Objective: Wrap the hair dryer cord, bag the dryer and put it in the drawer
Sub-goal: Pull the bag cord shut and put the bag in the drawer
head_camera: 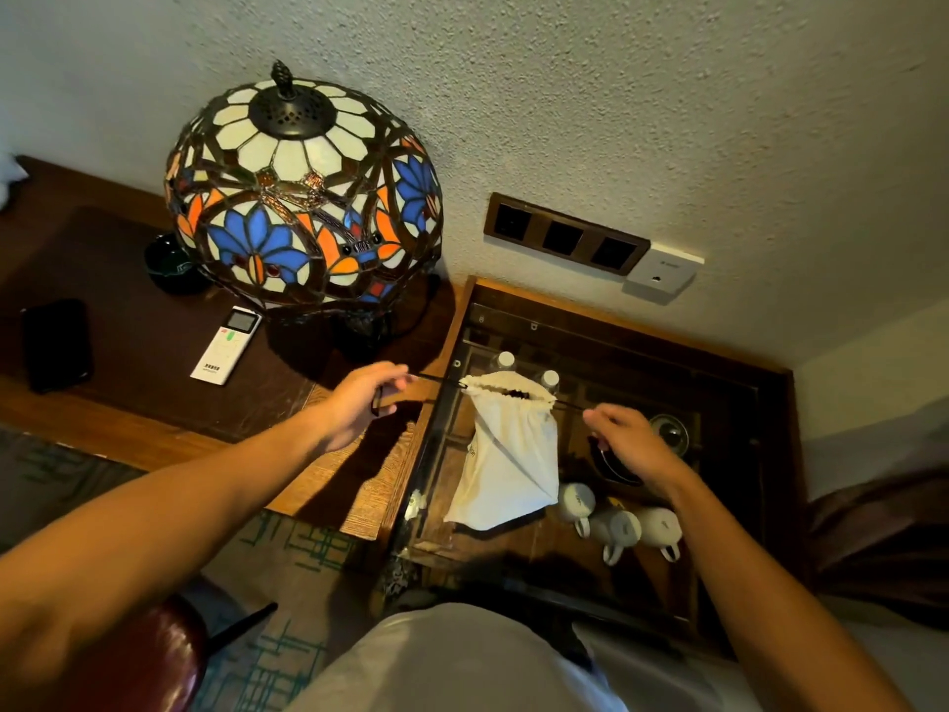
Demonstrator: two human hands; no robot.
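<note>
Head view
Landmark: the white bag (506,454); every place below is told from it.
Bag: it hangs in the air between both hands, above a glass-topped counter (719,398), its mouth gathered into a ruffle but still a little open at the top.
Dryer: not visible; from the bag's full, sagging shape I judge it is inside.
Left hand (359,403): to the left of the bag, fingers curled round the black cord (429,377) and pulling outward.
Right hand (624,439): to the right of the bag, pinching the cord's other end, where a dark loop hangs below the fingers.
Step in hand: cinching the bag shut, as I read it.
How to do it well: pull both ends evenly and level so that the mouth closes in the middle; keep the bag hanging free so that its weight helps the gathering; stop when the ruffle has no gap.
Risk: the mugs (621,521) and bottles (549,378) lie under the bag, beneath the glass; lower it gently.
Drawer: none shows that I can name; left of the bag stand a lamp (303,192) and a remote (228,344).
</note>
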